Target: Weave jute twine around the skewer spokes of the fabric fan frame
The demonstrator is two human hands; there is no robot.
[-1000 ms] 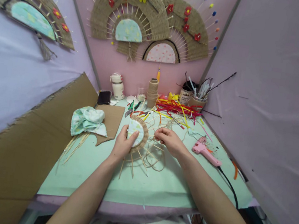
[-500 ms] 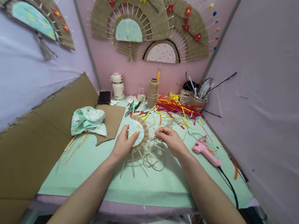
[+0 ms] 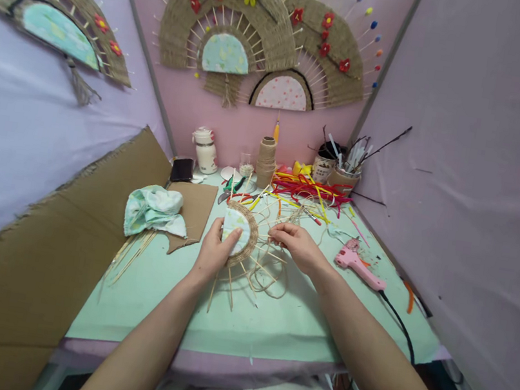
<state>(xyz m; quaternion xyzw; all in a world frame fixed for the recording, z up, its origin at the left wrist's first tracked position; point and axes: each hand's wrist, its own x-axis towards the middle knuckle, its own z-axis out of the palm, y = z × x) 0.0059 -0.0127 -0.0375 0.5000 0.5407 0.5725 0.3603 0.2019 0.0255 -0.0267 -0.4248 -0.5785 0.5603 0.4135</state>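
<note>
My left hand grips a small half-round woven fan, its thumb pressed on the pale floral cloth centre. Thin wooden sticks radiate from the fan's curved edge, which is wound with brown twine. To the right of it, my right hand is pinched beside the stick ends, its fingertips closed on what looks like the twine. Loose loops of that twine lie on the table under the fan. The exact grip point of the right fingers is too small to make out clearly.
A pink glue gun lies at the right with its black cord. Crumpled floral cloth rests on cardboard at the left. Behind are pliers, a twine cone, red pipe cleaners and a white bottle.
The fan's lower sticks have tilted very slightly to the left. Both hands keep nearly the same place and grip.
</note>
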